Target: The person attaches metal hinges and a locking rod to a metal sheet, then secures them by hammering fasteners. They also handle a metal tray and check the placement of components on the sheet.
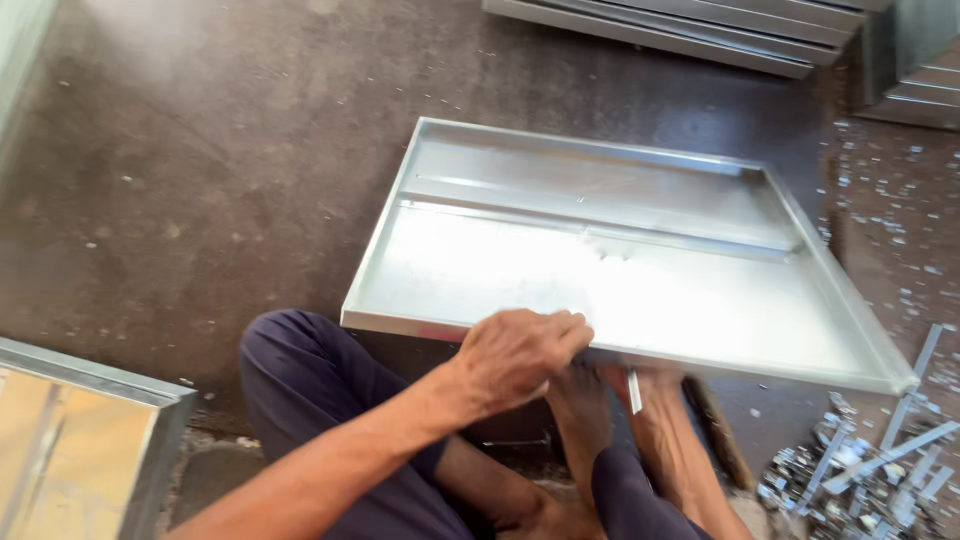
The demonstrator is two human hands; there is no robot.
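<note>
Nearest the camera, the person sits cross-legged on the floor (180, 190) in dark blue trousers, bare feet tucked under the near edge of a shallow metal tray (600, 270). The left forearm runs up from the lower left, bare and sinewy, and the left hand (518, 355) lies palm down over the tray's near rim, fingers (565, 328) curled over the folded lip and gripping it. The right hand (650, 385) sits lower, just under that same rim and beside the feet; it is blurred, and a short, thin, pale metal piece (634, 390) shows at it, but I cannot tell whether the hand is closed round it or loose. The tray is bright galvanised sheet, rectangular, with low upturned walls on all sides and a raised fold running across its width, dividing a narrower far strip from the wide near bay; its near half glares white. At the lower left corner stands another sheet-metal panel (80, 440), with a grey folded frame and a warm reflection on its face. At the lower right lies a heap of shiny offcuts (860, 470), strips and curls, with small flecks scattered further up. The floor is dark, mottled concrete. Along the far edge lies a stack of folded metal sheets (700, 25).
</note>
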